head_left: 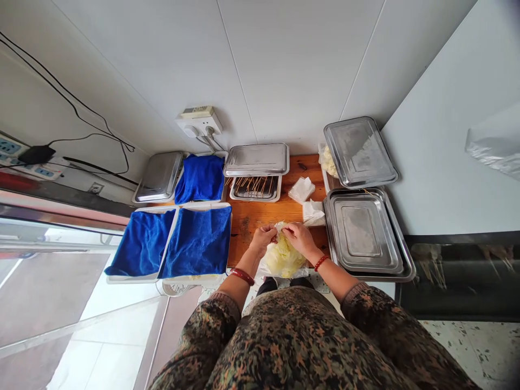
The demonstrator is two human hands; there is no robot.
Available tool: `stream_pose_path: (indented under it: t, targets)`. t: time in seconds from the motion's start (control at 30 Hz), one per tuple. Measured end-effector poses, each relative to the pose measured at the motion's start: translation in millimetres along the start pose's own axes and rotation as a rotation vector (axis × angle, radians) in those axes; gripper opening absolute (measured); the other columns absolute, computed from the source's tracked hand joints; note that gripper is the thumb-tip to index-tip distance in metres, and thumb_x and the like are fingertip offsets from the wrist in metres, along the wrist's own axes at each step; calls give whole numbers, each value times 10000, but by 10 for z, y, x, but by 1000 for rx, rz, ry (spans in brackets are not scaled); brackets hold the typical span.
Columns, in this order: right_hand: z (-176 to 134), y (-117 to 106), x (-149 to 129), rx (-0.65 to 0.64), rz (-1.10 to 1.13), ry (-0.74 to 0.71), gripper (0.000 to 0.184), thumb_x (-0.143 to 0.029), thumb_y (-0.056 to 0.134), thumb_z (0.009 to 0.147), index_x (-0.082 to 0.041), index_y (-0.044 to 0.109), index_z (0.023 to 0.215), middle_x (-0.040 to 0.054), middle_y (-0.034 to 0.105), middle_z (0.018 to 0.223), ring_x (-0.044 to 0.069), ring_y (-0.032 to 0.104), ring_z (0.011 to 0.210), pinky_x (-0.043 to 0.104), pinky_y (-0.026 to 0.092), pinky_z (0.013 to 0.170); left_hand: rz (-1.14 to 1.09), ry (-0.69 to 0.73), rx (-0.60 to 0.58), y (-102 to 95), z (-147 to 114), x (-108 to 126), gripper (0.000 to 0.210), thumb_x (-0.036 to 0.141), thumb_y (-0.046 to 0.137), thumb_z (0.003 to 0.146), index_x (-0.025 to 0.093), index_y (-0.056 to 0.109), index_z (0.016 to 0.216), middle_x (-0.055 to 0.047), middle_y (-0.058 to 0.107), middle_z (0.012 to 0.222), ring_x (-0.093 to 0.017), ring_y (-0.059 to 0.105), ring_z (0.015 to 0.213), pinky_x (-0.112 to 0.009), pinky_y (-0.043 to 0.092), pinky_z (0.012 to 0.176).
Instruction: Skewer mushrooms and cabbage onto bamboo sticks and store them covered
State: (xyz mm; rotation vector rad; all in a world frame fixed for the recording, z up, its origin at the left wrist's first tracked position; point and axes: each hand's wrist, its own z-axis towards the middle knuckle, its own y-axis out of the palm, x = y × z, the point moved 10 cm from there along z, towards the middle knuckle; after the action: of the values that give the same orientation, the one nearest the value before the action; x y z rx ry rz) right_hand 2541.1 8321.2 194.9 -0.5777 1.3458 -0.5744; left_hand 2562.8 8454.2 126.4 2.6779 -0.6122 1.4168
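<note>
A clear plastic bag (301,271) of pale yellow-green cabbage leaves (283,258) sits at the front edge of the wooden table, close to my body. My left hand (265,239) pinches the bag's upper edge on the left side. On the other side, the fingers of my right hand (301,239) are closed on the bag's top, level with the left hand. Some leaf shows between the two hands. My fingertips hide exactly how the bag's edge is gripped.
Blue cloths (197,241) cover white trays at the left. Behind stands a tray of wooden skewers (255,187) under a metal lid (257,160). White tissue packs (301,189) lie right of centre. Stacked metal trays (363,233) fill the right side. A wall socket (202,122) holds plugs.
</note>
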Motion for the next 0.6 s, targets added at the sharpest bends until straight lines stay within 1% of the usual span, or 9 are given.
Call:
stream_pose_path:
  t: [0.07, 0.13, 0.2, 0.27, 0.33, 0.37, 0.43, 0.5, 0.6]
  targets:
    - [37, 43, 40, -15, 28, 26, 123, -163, 582, 896, -225, 688, 899, 33, 736, 868, 184, 656, 804, 294, 478, 767, 14, 17, 25, -15, -21, 28, 351, 358, 595, 931, 156, 583, 1217, -97, 622, 1195, -211, 638, 996, -417, 563, 834]
    - [77, 95, 54, -37, 49, 44, 122, -144, 601, 868, -222, 692, 890, 33, 737, 847, 187, 656, 782, 297, 478, 752, 44, 44, 66, -47, -38, 83, 245, 326, 615, 910, 129, 644, 1055, -57, 669, 981, -162, 645, 812, -337, 560, 728]
    - [115, 116, 37, -54, 51, 57, 126, -124, 603, 853, -215, 690, 859, 39, 729, 826, 191, 648, 777, 299, 474, 751, 89, 92, 112, -87, -64, 203, 127, 255, 655, 831, 129, 663, 816, 5, 629, 720, -115, 577, 618, -261, 504, 615]
    - [141, 68, -10, -53, 19, 70, 127, -111, 600, 848, -206, 684, 848, 50, 719, 841, 194, 640, 809, 299, 466, 763, 149, 164, 143, -101, -120, 405, 87, 192, 676, 708, 153, 632, 643, 40, 558, 581, -98, 506, 544, -228, 434, 562]
    - [159, -37, -81, -38, -44, 80, 110, -117, 608, 846, -197, 678, 875, 63, 716, 905, 198, 634, 876, 294, 457, 783, 217, 244, 152, -81, -196, 649, 103, 173, 683, 610, 172, 601, 548, 46, 528, 531, -99, 467, 538, -221, 379, 547]
    - [173, -87, -118, -36, -79, 78, 100, -131, 620, 845, -197, 675, 895, 61, 716, 936, 196, 635, 899, 286, 454, 781, 246, 284, 152, -69, -225, 764, 112, 185, 678, 584, 181, 587, 518, 46, 518, 511, -102, 446, 531, -223, 359, 541]
    - [231, -160, -158, -45, -149, 68, 71, -188, 650, 850, -207, 668, 916, 33, 724, 931, 184, 644, 881, 267, 447, 759, 289, 356, 138, -45, -224, 943, 105, 229, 660, 567, 199, 585, 500, 42, 506, 485, -117, 436, 524, -231, 341, 535]
    - [300, -216, -135, -57, -208, 64, 82, -229, 648, 869, -228, 658, 950, 0, 730, 917, 171, 651, 859, 258, 438, 733, 324, 409, 108, -10, -145, 1030, 57, 267, 643, 564, 213, 632, 551, 25, 569, 518, -144, 494, 545, -241, 358, 544]
    - [319, -290, -112, -77, -268, 44, 92, -252, 623, 891, -231, 642, 978, -9, 732, 920, 179, 649, 848, 280, 426, 730, 439, 432, 101, 32, -19, 1017, 155, 350, 634, 584, 226, 696, 652, -10, 700, 642, -198, 630, 639, -263, 441, 605]
